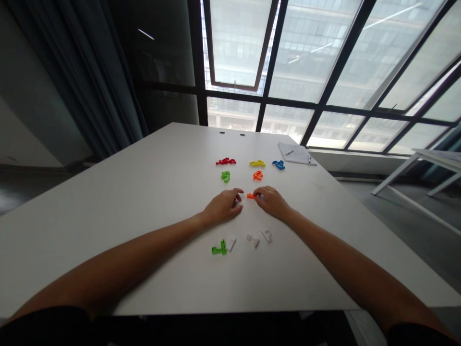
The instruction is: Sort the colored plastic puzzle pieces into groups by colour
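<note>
My right hand (271, 200) has its fingers closed on a small orange plastic piece (250, 196) at the middle of the white table. Across from it, my left hand (223, 205) rests on the tabletop with fingers curved and apart, and nothing shows in its grasp. Just beyond the hands lie a pile of orange pieces (258, 175) and a light green pile (225, 177). Closer to me are a green piece (219, 247) and several white pieces (252, 240). What shape the orange piece has under my fingers is hidden.
Further back sit a red pile (226, 161), a yellow pile (257, 164) and a blue pile (278, 165). Papers (297, 154) with pens lie at the table's right edge. Two dark round discs are near the far edge of the white table (162, 168).
</note>
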{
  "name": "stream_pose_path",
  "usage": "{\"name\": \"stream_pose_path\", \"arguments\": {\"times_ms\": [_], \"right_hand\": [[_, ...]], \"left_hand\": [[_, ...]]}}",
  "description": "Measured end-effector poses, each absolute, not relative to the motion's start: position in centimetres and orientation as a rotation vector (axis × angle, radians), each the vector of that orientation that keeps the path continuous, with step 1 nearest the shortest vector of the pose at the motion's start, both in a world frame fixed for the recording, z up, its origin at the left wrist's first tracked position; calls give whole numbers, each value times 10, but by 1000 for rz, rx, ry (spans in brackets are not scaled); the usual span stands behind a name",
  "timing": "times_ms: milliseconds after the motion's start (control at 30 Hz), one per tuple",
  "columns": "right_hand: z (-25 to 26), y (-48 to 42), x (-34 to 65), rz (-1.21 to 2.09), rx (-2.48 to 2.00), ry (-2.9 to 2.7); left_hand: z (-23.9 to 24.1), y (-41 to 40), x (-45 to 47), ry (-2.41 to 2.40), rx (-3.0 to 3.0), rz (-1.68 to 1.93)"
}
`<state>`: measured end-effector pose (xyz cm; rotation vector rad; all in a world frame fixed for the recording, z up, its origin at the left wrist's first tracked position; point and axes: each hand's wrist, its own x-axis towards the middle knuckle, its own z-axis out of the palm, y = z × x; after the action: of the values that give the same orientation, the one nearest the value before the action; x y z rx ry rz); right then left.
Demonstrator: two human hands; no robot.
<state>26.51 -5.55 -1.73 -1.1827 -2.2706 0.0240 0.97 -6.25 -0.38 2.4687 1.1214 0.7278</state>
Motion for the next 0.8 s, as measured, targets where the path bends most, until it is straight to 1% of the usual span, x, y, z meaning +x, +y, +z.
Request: {"name": "stream_pose_path", "arguments": {"times_ms": [133, 400, 667, 800], "right_hand": [[-20, -32, 279, -92, -1449, -2155], [-15, -5, 278, -287, -1676, -2136], [-19, -11, 279, -266, -1641, -2078], [-20, -14, 278, -313, -1595, -2122]], "left_hand": [[-4, -63, 10, 1132, 2483, 701], [-2, -65, 11, 1119, 2559, 665], [-1, -67, 10, 1081, 2582, 660], [9, -70, 7, 823, 2547, 610]]}}
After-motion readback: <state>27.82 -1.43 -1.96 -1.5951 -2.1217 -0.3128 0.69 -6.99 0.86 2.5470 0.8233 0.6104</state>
